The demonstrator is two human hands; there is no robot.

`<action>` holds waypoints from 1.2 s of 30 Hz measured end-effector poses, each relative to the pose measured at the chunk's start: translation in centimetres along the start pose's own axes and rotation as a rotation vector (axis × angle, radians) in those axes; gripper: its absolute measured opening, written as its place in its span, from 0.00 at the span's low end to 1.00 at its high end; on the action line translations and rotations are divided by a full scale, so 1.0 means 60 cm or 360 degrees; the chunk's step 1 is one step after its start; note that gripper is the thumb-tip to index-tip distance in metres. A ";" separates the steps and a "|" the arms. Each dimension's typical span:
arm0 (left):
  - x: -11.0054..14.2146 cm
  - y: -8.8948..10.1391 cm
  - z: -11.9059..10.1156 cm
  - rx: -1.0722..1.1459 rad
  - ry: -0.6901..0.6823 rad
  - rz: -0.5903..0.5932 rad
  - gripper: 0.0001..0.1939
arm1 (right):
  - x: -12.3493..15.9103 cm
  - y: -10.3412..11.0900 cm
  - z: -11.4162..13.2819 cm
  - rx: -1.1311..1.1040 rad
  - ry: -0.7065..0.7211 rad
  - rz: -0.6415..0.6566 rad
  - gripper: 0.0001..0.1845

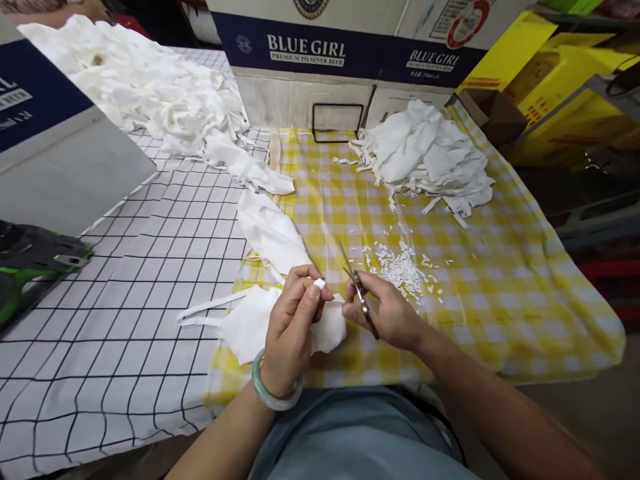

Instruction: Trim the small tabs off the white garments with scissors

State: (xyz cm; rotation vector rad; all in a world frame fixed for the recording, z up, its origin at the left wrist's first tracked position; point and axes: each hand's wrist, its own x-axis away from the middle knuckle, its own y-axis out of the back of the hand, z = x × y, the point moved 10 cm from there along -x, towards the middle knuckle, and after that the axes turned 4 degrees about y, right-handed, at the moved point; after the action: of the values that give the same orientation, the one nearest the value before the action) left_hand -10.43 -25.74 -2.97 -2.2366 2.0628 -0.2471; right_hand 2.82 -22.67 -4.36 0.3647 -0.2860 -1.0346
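Big heap of white pieces point(150, 87) far left on grid cloth point(125, 320). Smaller pile point(430, 153) on yellow check cloth point(475, 293), below beer carton point(350, 53). Your left hand point(293, 327) pinches white fabric piece point(250, 323) at table's near edge, small tab at fingertips. Your right hand point(387, 310) closed round scissors point(357, 290), blades near tab. White snippets point(400, 267) scattered just beyond.

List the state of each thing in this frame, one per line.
left hand: pinching a small white tab on a white fabric piece
right hand: holding scissors, blades slightly apart
white snippets: scattered on the yellow checked cloth
far fabric pile: heaped
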 end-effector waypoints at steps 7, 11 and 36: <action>0.010 -0.026 0.014 -0.0401 -0.0098 0.0034 0.14 | 0.038 0.009 0.004 0.0539 0.0082 0.0163 0.21; 0.014 -0.039 0.017 -0.0455 -0.0163 0.0101 0.14 | 0.039 0.010 -0.006 0.0551 0.0054 0.0166 0.21; 0.010 -0.070 0.005 -0.0701 -0.0372 0.0207 0.12 | 0.043 0.019 -0.033 0.0407 -0.0118 0.0141 0.22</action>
State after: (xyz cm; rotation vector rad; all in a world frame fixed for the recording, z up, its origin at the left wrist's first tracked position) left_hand -6.20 -25.98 -2.49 -2.1931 2.2866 0.5016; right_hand 5.72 -24.10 -5.52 0.5396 -0.4996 -0.9271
